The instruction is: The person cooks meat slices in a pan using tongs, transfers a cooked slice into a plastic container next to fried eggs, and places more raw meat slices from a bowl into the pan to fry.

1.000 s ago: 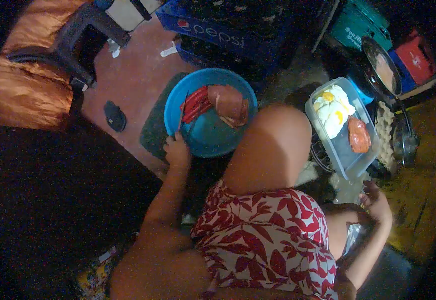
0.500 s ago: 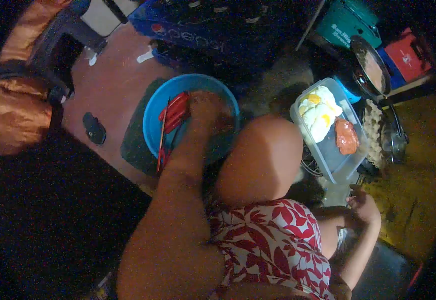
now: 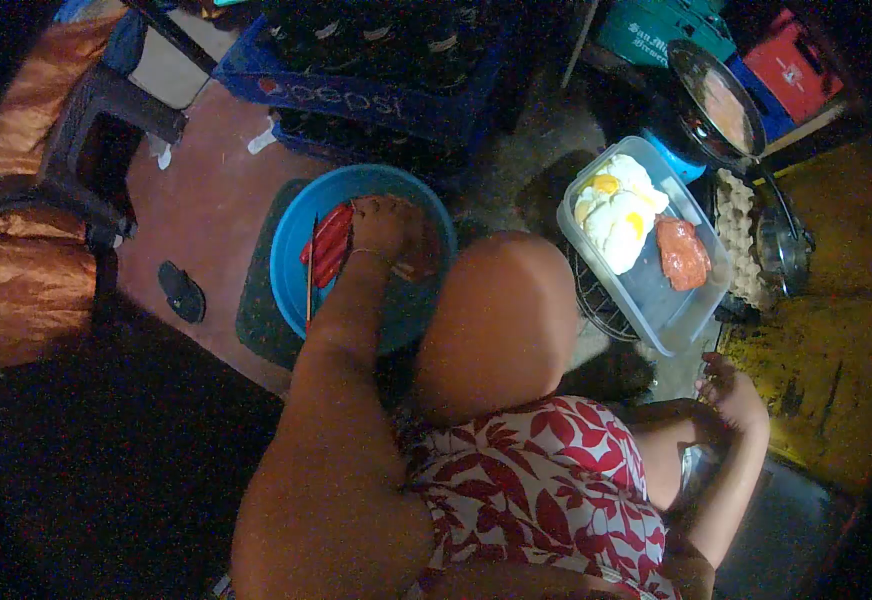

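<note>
My left hand (image 3: 384, 228) reaches down into a blue basin (image 3: 443, 210) on the left, over its contents. Red sausages (image 3: 330, 246) lie beside it in the basin, along with a thin stick (image 3: 311, 270). What its fingers touch is hidden. On the right, my right hand (image 3: 733, 395) hangs in the air with its fingers apart and nothing in them. Above it, a clear plastic container (image 3: 663, 335) holds fried eggs (image 3: 620, 214) and a reddish piece of meat (image 3: 683, 253).
A frying pan (image 3: 718, 102) with food sits at the upper right, near an egg tray (image 3: 741, 238), a green crate (image 3: 656, 35) and a red crate (image 3: 794, 60). A blue Pepsi crate (image 3: 356, 97) stands behind the basin. A slipper (image 3: 182, 291) lies on the floor.
The view has shifted, so the basin, the crates and the container appear further left. My left hand remains in the basin, and my right hand stays beside the container.
</note>
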